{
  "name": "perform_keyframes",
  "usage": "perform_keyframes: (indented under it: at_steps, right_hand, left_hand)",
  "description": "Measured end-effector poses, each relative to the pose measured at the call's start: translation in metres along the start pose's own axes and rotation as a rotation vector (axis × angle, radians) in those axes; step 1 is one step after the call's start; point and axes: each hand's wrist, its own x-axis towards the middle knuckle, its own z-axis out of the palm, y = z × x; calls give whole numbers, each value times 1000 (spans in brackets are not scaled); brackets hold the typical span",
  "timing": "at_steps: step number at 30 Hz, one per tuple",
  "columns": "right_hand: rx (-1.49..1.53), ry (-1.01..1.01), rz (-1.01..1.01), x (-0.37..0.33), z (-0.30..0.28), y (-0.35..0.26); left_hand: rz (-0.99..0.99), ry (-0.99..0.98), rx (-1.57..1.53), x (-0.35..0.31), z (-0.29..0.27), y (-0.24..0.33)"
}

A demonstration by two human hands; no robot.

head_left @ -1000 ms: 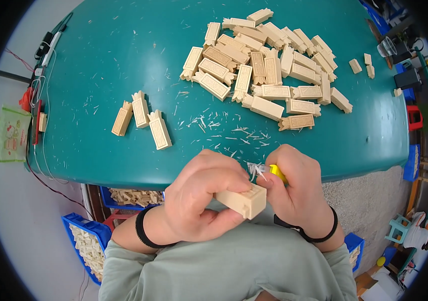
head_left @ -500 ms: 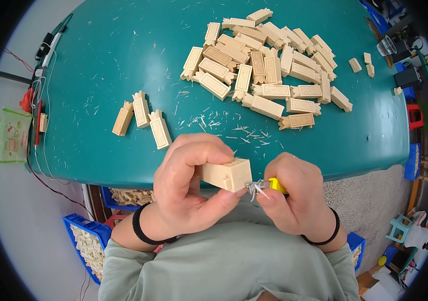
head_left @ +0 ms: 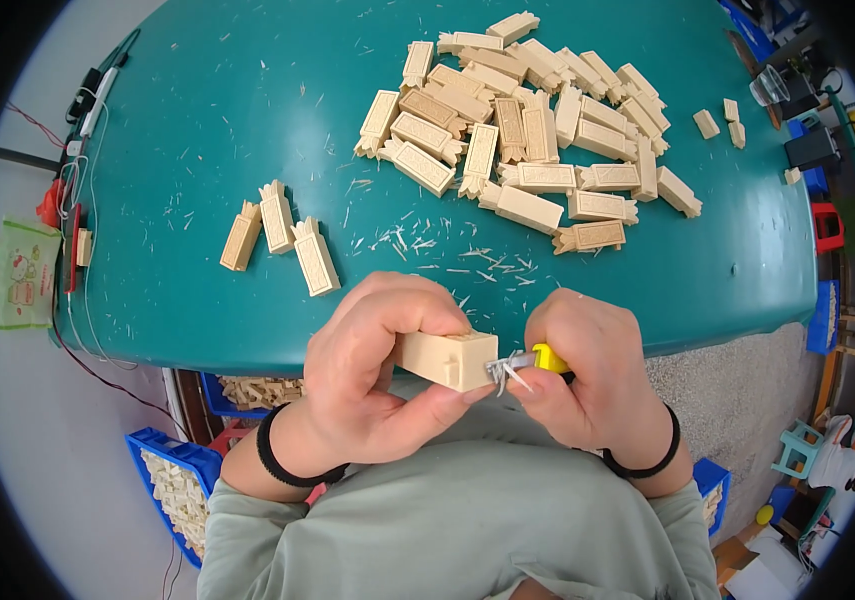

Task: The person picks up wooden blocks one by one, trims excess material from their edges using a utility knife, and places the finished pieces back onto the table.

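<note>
My left hand (head_left: 367, 375) grips a cream rectangular block (head_left: 447, 358) held level over my lap, just off the near edge of the teal table (head_left: 197, 130). My right hand (head_left: 587, 375) is closed around a small yellow-handled blade tool (head_left: 545, 357), its tip at the block's right end, where thin pale shavings (head_left: 503, 372) stick out. A big heap of similar cream blocks (head_left: 537, 130) lies at the table's far right. Three separate blocks (head_left: 277, 238) lie side by side at the left middle.
Pale shavings (head_left: 447, 255) are scattered over the tabletop. Blue bins of cream pieces (head_left: 179, 490) stand under the table at my left. Cables and a red clip (head_left: 67, 190) run along the left edge, beside a green packet (head_left: 22, 275). Small chairs and toys (head_left: 827, 450) stand at the right.
My left hand has turned and raised the block from a tilted pose to level. My right hand with the blade has shifted from above the block to its right end.
</note>
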Motion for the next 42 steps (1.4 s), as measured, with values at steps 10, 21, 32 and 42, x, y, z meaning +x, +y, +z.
perform_keyframes:
  at_steps: [10, 21, 32, 42]
  right_hand:
    - [-102, 106, 122, 1, 3, 10]
    - [305, -13, 327, -1, -3, -2]
    - [219, -23, 101, -2, 2, -6]
    - [82, -6, -25, -4, 5, -6]
  left_hand:
    - [-1, -204, -14, 2, -3, 2]
    - [-124, -160, -99, 0, -6, -4]
    - [-90, -230, -191, -1, -15, -12]
    - [-136, -134, -309, -7, -6, -6]
